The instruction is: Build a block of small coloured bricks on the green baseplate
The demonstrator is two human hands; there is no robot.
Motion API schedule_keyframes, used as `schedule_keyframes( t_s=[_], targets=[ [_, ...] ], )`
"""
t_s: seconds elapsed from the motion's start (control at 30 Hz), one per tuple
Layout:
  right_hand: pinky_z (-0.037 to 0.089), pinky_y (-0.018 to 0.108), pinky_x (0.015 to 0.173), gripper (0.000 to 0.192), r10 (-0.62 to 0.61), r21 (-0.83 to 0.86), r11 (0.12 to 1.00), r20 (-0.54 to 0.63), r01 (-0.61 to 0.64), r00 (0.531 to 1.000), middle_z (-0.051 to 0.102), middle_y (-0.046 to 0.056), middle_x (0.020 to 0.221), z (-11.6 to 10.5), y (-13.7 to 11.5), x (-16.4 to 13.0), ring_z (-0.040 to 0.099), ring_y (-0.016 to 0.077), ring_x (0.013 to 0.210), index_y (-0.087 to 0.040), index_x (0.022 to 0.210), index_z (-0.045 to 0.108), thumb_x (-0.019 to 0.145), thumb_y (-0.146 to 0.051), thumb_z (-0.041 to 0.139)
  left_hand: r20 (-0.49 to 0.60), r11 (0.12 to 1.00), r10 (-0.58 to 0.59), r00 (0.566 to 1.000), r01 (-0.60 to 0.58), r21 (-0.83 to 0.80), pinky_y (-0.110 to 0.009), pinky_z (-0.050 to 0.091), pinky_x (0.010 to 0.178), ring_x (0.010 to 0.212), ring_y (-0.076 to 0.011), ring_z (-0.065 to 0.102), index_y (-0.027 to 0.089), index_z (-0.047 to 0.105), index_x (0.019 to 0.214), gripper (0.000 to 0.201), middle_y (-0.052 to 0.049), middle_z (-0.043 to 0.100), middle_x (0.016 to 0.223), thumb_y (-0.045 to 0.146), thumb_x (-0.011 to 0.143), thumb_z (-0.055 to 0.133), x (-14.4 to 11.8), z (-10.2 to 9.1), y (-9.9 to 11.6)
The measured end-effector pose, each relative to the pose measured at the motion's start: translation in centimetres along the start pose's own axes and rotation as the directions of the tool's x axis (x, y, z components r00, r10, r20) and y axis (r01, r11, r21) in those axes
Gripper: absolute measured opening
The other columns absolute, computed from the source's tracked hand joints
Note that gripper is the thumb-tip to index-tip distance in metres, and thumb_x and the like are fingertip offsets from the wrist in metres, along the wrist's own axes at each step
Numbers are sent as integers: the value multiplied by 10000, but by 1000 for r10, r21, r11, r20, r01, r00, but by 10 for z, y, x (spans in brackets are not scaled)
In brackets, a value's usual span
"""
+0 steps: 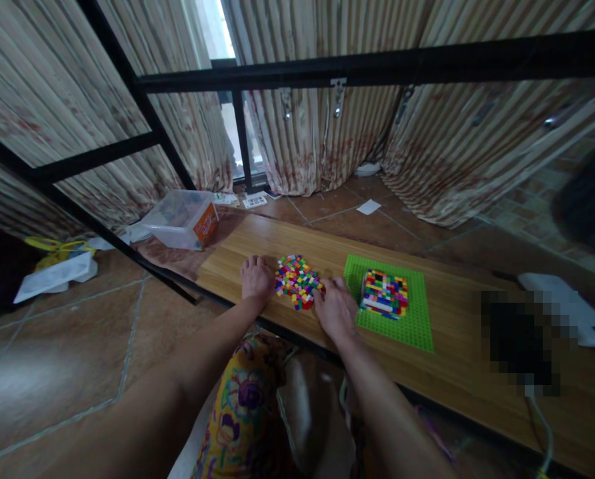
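At nine o'clock of the loose brick pile (pixel 297 281), the left hand (pixel 256 277) rests flat and open on the wooden table (pixel 467 372), seemingly penning the bricks in. At the pile's four o'clock, the right hand (pixel 334 307) lies knuckles-up (fingers hidden, grip unclear). Further right, at three o'clock, the stacked brick block (pixel 385 293) sits on the green baseplate (pixel 417 326), within reach.

Striped, stained curtains (pixel 327 133) are hanging across the back wall, daylight showing through a gap at the window (pixel 216 26). Terracotta floor tiles (pixel 52 359) are spreading below a long wooden tabletop (pixel 467 372). A black metal frame (pixel 377 65) is crossing overhead, and a clear plastic box (pixel 181 218) is sitting on the floor
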State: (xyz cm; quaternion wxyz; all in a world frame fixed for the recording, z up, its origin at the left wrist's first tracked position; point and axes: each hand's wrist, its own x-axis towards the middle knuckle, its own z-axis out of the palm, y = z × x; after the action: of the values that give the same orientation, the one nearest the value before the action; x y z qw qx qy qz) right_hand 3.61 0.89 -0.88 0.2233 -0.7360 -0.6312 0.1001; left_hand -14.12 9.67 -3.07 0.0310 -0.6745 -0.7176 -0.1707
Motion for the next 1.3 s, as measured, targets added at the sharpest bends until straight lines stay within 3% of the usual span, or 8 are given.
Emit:
schedule_keyframes(
  t_s=[0.17,0.6,0.77,0.97,1.2,1.3],
  targets=[
    [436,282,764,265,87,-81,993,35,-84,996,588,100,1117,2,-6,2,600,209,954,-193,1082,650,908,-311,489,-6,1000,2,1000,-2,1,-396,419,919,1068,-285,518,144,622,1081,305,-127,610,1132,200,893,389,0,1,0],
    [431,294,761,245,55,24,998,-74,-53,996,631,105,986,5,14,5,607,193,837,-186,1006,693,878,-231,490,5,1000,-6,1000,6,-21,-404,411,917,1069,-282,513,155,622,1083,312,-133,607,1133,203,905,370,-1,0,0],
    [432,275,726,254,46,-15,999,-58,-47,997,631,100,990,4,10,6,615,184,836,-180,1018,684,890,-285,490,8,1000,-1,1000,1,-22,-404,411,914,1078,-283,511,156,618,1086,306,-134,604,1136,210,902,379,-1,0,1],
    [434,310,685,236,142,-40,989,-1,-142,990,623,120,1008,2,1,8,638,216,821,-183,954,690,872,-293,498,6,1000,-5,1000,5,-13,-399,414,912,1063,-282,514,149,617,1082,304,-126,609,1137,201,899,380,-1,0,1],
    [434,306,649,203,238,-19,971,-19,-239,971,627,127,990,7,-6,12,648,219,815,-193,857,687,850,-259,495,2,1000,4,1000,-4,11,-391,419,905,1069,-284,516,156,620,1082,305,-124,611,1134,194,896,381,0,0,-1],
    [428,285,645,208,199,-6,980,-81,-200,977,645,121,966,5,-7,12,645,197,795,-182,866,673,867,-249,477,-6,1000,7,1000,-7,16,-391,418,909,1071,-285,515,153,623,1072,303,-125,615,1128,189,891,383,-1,0,-1]
  ],
)
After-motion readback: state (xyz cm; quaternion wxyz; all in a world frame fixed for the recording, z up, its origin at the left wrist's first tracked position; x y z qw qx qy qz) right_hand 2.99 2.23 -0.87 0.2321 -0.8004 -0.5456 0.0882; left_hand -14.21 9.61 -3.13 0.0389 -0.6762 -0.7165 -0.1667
